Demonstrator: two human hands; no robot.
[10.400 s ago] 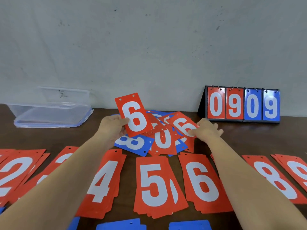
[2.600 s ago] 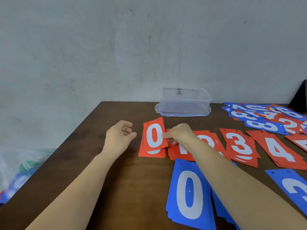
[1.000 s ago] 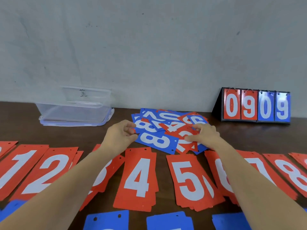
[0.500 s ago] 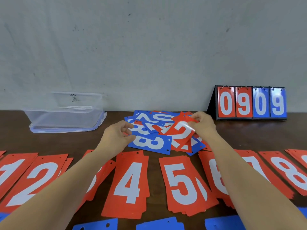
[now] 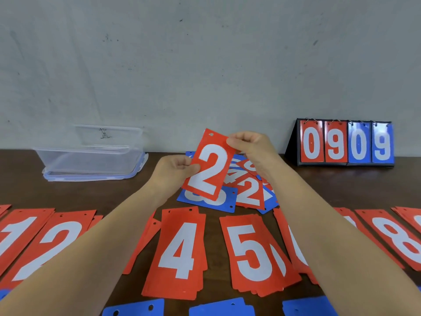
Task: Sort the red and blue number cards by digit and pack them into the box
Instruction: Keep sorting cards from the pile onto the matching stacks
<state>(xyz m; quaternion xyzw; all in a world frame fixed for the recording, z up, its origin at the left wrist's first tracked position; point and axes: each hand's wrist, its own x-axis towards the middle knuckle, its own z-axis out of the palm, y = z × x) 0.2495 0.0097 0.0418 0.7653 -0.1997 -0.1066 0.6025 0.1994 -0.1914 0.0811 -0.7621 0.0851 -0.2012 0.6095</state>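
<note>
Over the worktop (image 5: 341, 188), the left grip (image 5: 176, 167) is pinching the left edge of the raised red 2 (image 5: 210, 168); the right grip (image 5: 249, 145), fingers curled, is pinching its top right corner.

A plain indoor room, kind unclear: a scuffed grey wall (image 5: 205, 65) rises along the far edge of the dark wooden worktop (image 5: 341, 185).

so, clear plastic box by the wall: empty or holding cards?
Empty: the clear plastic box shows no red or blue through its walls.
</note>
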